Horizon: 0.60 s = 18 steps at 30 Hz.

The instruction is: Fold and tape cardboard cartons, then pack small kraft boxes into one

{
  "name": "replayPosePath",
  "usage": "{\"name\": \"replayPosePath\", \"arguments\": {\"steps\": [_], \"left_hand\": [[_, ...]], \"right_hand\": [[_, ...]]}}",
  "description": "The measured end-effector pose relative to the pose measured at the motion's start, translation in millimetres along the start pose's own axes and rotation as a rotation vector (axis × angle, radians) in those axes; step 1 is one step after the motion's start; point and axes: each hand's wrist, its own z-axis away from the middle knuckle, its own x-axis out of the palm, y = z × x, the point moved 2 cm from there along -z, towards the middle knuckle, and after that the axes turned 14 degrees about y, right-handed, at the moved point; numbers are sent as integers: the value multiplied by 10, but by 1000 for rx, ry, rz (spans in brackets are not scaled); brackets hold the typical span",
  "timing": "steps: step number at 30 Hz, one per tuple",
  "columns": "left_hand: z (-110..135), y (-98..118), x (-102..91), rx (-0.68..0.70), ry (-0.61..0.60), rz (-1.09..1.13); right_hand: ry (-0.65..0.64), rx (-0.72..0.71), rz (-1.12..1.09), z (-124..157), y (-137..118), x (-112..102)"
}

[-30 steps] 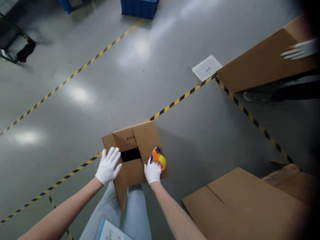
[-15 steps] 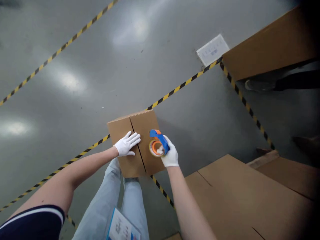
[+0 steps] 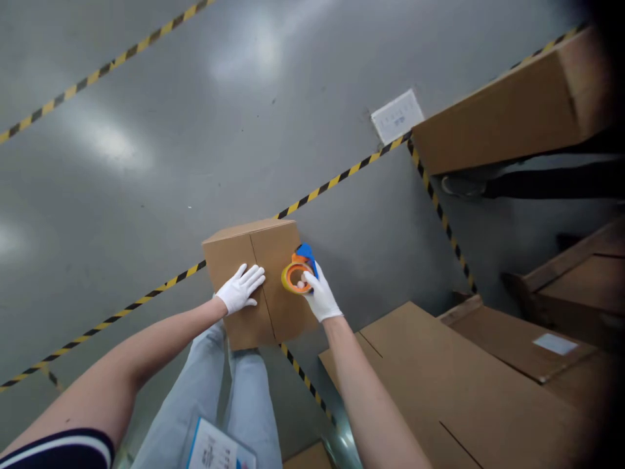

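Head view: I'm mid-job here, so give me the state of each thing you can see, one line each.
Left hand: white-gloved, open, pressed flat on the box top.
Right hand: white-gloved, closed around the tape dispenser.
Cardboard box: flaps closed, meeting at a centre seam; no tape visible on it.
Tape dispenser: orange and blue, loaded with a yellow tape roll, held over the box top.
Flat cardboard sheets: lying flat at lower right.

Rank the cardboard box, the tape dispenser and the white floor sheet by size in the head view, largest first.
1. Cardboard box
2. Tape dispenser and white floor sheet: these look alike, and the dispenser is nearer the camera, so I can't rank them.
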Motion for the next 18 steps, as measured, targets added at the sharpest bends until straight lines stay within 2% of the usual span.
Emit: {"name": "replayPosePath", "arguments": {"steps": [3, 6, 9, 11, 13, 18], "left_hand": [[-22, -1, 21, -60, -58, -24], [-53, -25, 35, -88, -123, -25], [-65, -66, 71, -85, -164, -11], [-63, -96, 128, -80, -176, -3], [-57, -120, 205, -75, -173, 6], [-43, -139, 346, -77, -146, 53]], "right_hand": [[55, -168, 267, 4, -721, 475], [23, -382, 723, -127, -1445, 1225], [-98, -419, 1077, -380, -1892, 2000], [-146, -333, 1249, -571, -2017, 2381], [-180, -246, 1344, -734, -2057, 2627], [-255, -164, 1448, -997, -1975, 2871]]}}
